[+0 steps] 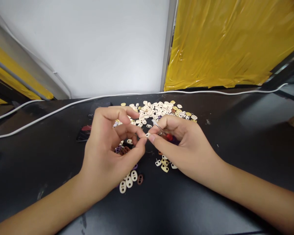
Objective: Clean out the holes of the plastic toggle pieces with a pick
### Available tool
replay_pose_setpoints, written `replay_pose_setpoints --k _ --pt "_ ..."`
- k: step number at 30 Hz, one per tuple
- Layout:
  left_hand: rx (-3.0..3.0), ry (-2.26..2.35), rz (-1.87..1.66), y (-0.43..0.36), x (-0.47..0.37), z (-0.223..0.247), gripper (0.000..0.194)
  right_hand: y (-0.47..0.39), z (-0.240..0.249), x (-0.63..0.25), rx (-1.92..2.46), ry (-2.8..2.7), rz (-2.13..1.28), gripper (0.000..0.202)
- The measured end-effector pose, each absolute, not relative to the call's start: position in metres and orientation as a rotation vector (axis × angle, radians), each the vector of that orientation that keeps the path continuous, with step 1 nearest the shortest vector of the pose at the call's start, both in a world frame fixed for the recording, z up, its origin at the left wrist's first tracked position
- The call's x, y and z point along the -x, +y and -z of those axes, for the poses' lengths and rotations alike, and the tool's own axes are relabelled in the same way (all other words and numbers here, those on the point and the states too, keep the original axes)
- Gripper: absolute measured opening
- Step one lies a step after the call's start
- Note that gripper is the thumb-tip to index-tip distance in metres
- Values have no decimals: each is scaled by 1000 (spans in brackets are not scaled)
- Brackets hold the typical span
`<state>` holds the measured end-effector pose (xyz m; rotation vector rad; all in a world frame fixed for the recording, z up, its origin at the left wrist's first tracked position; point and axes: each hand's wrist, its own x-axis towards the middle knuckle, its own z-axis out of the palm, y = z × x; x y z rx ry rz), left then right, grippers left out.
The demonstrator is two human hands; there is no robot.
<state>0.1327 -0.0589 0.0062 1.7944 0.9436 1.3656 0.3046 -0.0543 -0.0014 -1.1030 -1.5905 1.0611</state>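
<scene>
Between my fingertips, in the middle of the view, is a small cream two-holed plastic piece (147, 134). My left hand (110, 147) pinches its left side with thumb and finger, the other fingers curled loosely above. My right hand (186, 140) pinches its right side. Tucked in my right hand is a slim tool (170, 136) with a flat silver tip and a red and dark handle; its exact kind is partly hidden by the fingers. Below my left hand lie oval two-holed pieces (129, 181), cream, brown and purple. Beneath my right hand sit cream and yellow pieces (164, 162), some with thin stubs.
A large spread of mostly cream pieces (156, 109) covers the back of the black table (147, 209). A dark flat object with red (84, 133) lies left of my left hand. A white cable (75, 103) runs along the back edge, before a white panel (93, 45) and yellow sheeting (230, 42).
</scene>
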Motion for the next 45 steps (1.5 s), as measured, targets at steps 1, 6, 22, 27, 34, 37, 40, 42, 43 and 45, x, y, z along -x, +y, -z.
replay_pose_setpoints --k 1,6,22,27,34,37,40,42,43,45 --pt "-1735 940 -1368 -58 -132 -7 43 -54 1 -305 1094 -1575 -1077 9" --pt "-1423 866 -1353 -49 -130 -4 47 -52 3 -304 1001 -1484 -1151 7" --pt "-1331 836 -1190 -42 -126 1 22 -43 1 -307 857 -1238 -1540 20" --pt "-1326 863 -1135 -43 -123 2 11 -43 1 -306 950 -1227 -1559 17" --pt "-1562 1022 -1120 -44 -121 2 5 -20 -12 -332 1016 -1346 -1489 14" --pt "-1707 1068 -1071 -46 -117 3 5 -1 -19 -358 1093 -1571 -1554 11" --pt "-1868 1082 -998 -46 -112 7 8 14 -21 -383 1190 -1741 -1639 10" --pt "-2001 1087 -937 -45 -109 9 11 20 -21 -394 1230 -1885 -1669 11" --pt "-2064 1084 -908 -45 -108 10 12 21 -22 -398 1275 -1952 -1668 14" --pt "-2174 1068 -872 -44 -109 9 13 23 -23 -403 1372 -2053 -1616 17"
